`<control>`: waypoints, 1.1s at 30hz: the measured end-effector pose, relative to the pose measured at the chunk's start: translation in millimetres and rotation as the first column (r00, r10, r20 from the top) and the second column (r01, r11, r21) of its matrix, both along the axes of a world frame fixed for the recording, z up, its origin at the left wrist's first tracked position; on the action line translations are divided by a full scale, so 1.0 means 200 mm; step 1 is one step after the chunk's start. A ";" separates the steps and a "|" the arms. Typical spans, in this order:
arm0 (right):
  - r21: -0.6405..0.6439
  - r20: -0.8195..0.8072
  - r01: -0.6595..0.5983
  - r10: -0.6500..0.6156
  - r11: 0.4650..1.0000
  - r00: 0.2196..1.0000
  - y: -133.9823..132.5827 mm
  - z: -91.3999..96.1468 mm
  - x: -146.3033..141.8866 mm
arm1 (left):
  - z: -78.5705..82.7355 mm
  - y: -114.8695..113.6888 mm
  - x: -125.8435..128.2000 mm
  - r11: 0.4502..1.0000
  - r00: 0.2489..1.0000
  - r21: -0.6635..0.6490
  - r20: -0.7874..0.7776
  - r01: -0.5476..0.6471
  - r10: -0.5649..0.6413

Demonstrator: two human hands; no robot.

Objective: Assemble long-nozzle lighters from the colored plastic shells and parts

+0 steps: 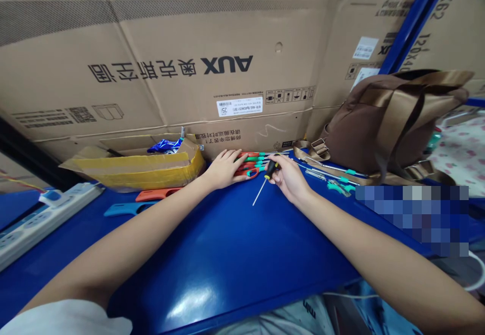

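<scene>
My right hand [288,176] is closed on a screwdriver [265,181] with a black and yellow handle; its thin metal shaft points down and left over the blue table [235,254]. My left hand [223,168] lies with fingers spread on a bunch of red and green handled tools [253,165] at the far edge of the table. Both hands are close together, near the cardboard wall.
A large AUX cardboard box [170,57] stands behind the table. An open small box [140,165] wrapped in yellow tape lies at left, orange [157,193] and blue [125,207] handles before it. A power strip [41,216] lies far left. A brown bag [386,123] sits right, green-tipped tools [339,186] beside it.
</scene>
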State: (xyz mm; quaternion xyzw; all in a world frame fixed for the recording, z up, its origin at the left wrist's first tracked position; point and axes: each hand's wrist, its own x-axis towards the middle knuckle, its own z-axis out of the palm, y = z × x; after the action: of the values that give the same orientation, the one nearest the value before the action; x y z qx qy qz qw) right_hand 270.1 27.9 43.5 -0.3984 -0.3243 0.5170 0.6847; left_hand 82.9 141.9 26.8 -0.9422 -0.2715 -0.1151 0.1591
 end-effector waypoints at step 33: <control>0.283 0.850 -0.327 -0.394 0.902 -0.350 -0.02 0.02 0.38 | 0.24 -0.51 -0.75 0.928 0.949 -0.244 -0.211 -0.282 0.233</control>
State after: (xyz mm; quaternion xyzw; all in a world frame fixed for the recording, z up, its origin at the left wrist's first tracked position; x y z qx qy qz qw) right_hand 346.4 24.5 48.5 -0.4940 -0.8337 -0.1478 0.1978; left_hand -67.3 40.1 73.8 -0.9174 -0.3912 0.0297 0.0659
